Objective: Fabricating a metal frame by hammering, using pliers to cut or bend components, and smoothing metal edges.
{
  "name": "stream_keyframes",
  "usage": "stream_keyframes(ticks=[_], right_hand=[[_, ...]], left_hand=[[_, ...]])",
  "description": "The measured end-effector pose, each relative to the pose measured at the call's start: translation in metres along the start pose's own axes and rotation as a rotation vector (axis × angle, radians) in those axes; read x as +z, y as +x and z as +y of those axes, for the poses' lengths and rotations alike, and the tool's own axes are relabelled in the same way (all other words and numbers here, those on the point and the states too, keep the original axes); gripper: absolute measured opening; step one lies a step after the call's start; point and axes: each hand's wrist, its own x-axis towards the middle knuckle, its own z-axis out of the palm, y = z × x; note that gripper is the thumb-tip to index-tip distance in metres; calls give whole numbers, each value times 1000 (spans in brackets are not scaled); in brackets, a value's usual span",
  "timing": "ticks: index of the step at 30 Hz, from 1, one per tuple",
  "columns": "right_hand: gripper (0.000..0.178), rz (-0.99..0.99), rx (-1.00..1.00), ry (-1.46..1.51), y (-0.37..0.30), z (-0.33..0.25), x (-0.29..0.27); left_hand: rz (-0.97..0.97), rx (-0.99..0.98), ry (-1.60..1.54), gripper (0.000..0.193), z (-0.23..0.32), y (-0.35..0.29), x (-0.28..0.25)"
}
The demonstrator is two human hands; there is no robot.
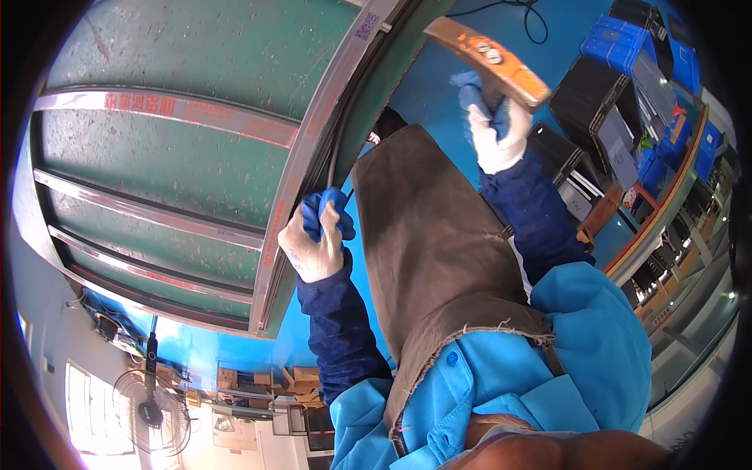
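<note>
My right hand (499, 141), in a white glove with blue-coated fingers, is closed around the handle of a hammer (497, 61). Its orange, worn head is raised off to the right of the green table (188, 47). My left hand (319, 235), gloved the same way, is closed on a thin grey metal rod (335, 157) at the table's near edge. The rod's far end lies along the side rail of a steel frame (307, 141). Several crossbars (188, 113) of this frame span the green tabletop. Between my arms hangs a brown apron (427, 235).
Black crates (599, 102) and blue crates (615, 43) are stacked at the right, beside a curved-looking bench edge (666, 211). A black cable (529, 12) lies on the blue floor (423, 94). A standing fan (150, 411) and wooden pieces (301, 380) appear at the lower left.
</note>
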Motion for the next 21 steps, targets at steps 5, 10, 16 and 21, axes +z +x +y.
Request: stream_keyframes(ticks=[5, 10, 16, 21], right_hand=[[36, -141, -3, -140, 4, 3, 1], [36, 40, -147, -147, 7, 0, -8], [38, -159, -5, -138, 20, 10, -15], [40, -151, 21, -183, 29, 8, -18]], left_hand=[[14, -22, -14, 36, 0, -1, 3], [3, -15, -26, 37, 1, -1, 3], [-2, -26, 6, 37, 0, 1, 2], [12, -2, -3, 37, -2, 1, 3]])
